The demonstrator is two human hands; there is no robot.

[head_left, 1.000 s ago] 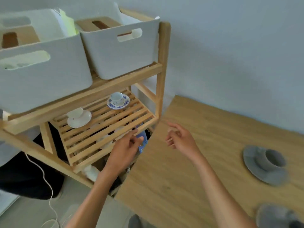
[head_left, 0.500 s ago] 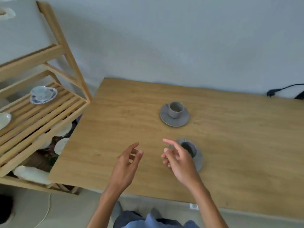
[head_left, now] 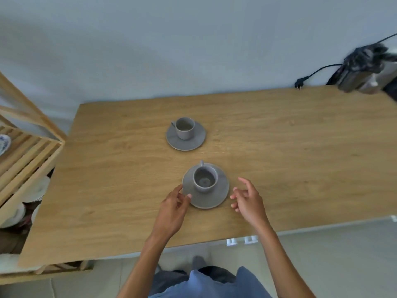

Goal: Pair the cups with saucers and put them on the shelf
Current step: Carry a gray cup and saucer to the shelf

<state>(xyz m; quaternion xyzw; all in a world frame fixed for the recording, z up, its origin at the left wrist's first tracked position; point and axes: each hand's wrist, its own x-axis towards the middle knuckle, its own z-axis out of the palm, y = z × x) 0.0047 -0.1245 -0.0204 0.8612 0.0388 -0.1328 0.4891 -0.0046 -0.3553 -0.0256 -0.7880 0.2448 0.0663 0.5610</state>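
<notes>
Two grey cups stand on grey saucers on the wooden table (head_left: 107, 190). The near cup (head_left: 205, 179) sits on its saucer (head_left: 219, 196) just in front of me. The far cup (head_left: 184, 127) rests on a second saucer (head_left: 193, 143) behind it. My left hand (head_left: 171, 208) is open at the near saucer's left rim, fingertips touching or almost touching it. My right hand (head_left: 249, 201) hovers open just right of that saucer, a small gap between them. The wooden shelf (head_left: 28, 147) stands at the left edge, with a blue-patterned saucer (head_left: 3, 144) partly in view on it.
White dishes (head_left: 36, 190) lie on the shelf's lower level beside the table's left edge. A black plug and cable (head_left: 309, 77) and a dark blurred device (head_left: 365, 67) sit at the table's far right corner. A grey wall runs behind the table.
My view has swung from the shelf to the table. Both hands have left the shelf and now flank the near cup and saucer, left hand at its rim.
</notes>
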